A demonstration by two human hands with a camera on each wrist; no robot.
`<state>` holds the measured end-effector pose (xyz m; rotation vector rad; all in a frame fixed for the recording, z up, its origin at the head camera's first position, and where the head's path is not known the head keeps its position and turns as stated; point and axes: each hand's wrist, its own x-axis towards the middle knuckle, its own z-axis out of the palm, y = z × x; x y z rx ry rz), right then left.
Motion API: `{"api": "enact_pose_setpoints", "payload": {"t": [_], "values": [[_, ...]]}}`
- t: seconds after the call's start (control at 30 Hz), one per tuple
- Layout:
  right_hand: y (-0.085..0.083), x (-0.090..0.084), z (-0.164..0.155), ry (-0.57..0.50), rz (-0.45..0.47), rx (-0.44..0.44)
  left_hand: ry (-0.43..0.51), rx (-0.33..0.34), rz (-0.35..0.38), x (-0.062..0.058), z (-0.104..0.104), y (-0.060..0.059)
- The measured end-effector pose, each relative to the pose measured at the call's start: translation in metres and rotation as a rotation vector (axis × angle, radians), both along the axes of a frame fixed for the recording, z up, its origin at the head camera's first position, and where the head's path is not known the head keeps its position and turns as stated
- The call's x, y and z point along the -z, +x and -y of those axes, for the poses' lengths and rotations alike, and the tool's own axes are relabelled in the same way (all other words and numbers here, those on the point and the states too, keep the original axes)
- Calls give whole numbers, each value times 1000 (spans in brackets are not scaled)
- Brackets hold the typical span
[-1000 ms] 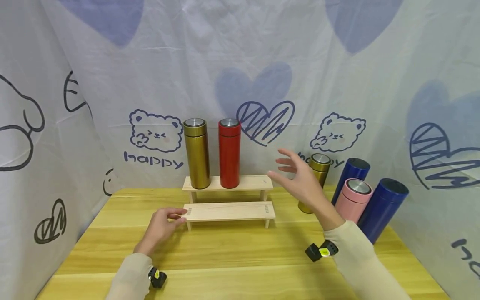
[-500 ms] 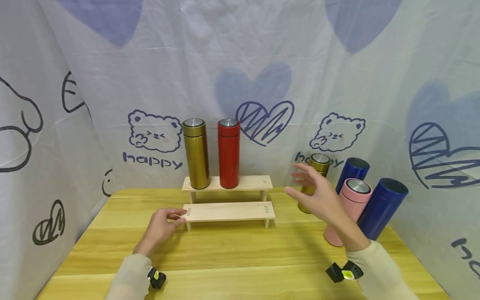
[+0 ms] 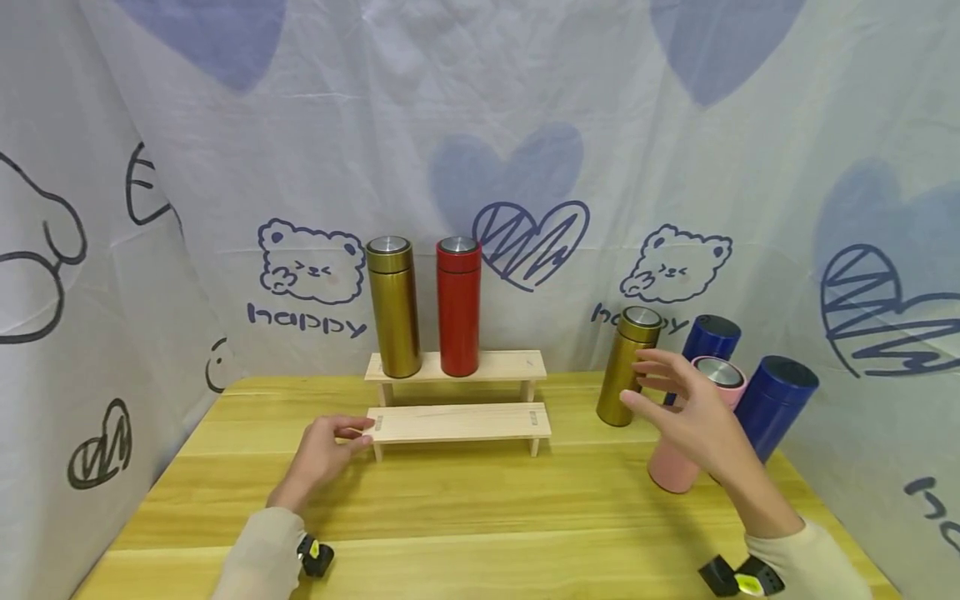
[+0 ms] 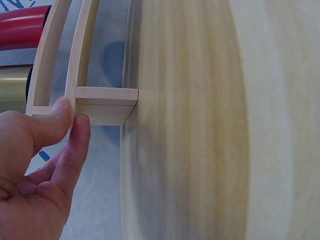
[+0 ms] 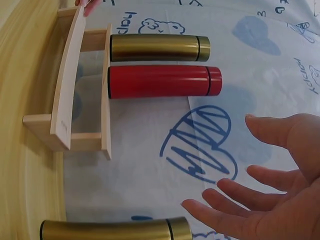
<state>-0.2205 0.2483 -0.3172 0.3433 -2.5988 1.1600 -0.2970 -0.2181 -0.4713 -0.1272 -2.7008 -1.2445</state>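
My left hand pinches the left end of the lower board of a two-step wooden shelf. In the left wrist view, the thumb and a finger meet that board's end. On the upper step stand a gold thermos bottle and a red thermos bottle, both upright. My right hand is in the air with its fingers spread and nothing in them. It passes in front of a pink thermos bottle, partly hiding it, and its fingertips overlap a second gold thermos bottle in the head view.
Two blue thermos bottles, a front one and a rear one, stand at the right by the pink one. A white cloth printed with hearts and bears hangs behind and beside the wood-grain table.
My right hand has moved right and toward me, away from the shelf and over to the bottles on the right. The left hand stays at the shelf end.
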Motion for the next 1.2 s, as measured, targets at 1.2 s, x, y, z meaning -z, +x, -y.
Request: {"api": "enact_pose_setpoints", "payload": {"t": [1.2], "values": [[17,56,-104,106,190,375,-12,-19,10,-1,0,0]]}}
